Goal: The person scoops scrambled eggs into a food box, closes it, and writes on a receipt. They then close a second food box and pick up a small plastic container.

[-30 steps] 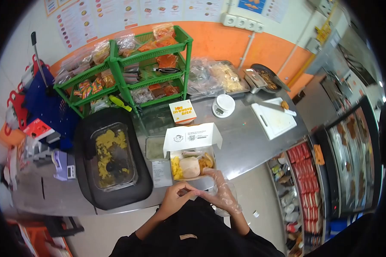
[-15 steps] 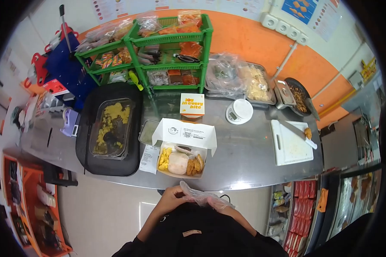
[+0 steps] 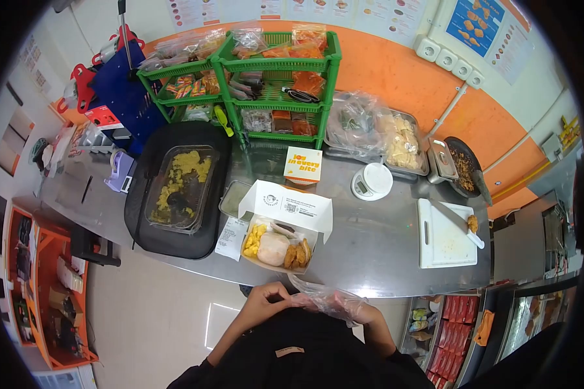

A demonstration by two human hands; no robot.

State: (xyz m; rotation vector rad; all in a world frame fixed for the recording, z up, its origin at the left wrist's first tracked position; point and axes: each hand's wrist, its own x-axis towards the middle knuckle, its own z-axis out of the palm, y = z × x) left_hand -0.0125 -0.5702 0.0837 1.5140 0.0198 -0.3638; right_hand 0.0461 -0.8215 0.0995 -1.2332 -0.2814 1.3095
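Note:
My bare left hand (image 3: 266, 300) pinches the edge of a clear plastic glove (image 3: 324, 299) that loosely covers my right hand (image 3: 345, 309). Both hands meet close to my chest, just below the steel counter's (image 3: 370, 259) front edge. Right in front of them stands an open white food box (image 3: 280, 227) with its lid up; inside lie yellow food, a pale rice mound and fried pieces. A paper receipt (image 3: 228, 238) lies against the box's left side.
A black warmer (image 3: 175, 191) holds a glass tray of yellow food at left. A green rack (image 3: 266, 84) of packets stands at the back, with a small box (image 3: 303, 166), a scale (image 3: 371, 181), food trays (image 3: 396, 139) and a white cutting board (image 3: 444, 233) with a knife to the right.
The view has swung left and back. My hands have drawn away from the food box toward my chest, and the glove now sits looser on my right hand.

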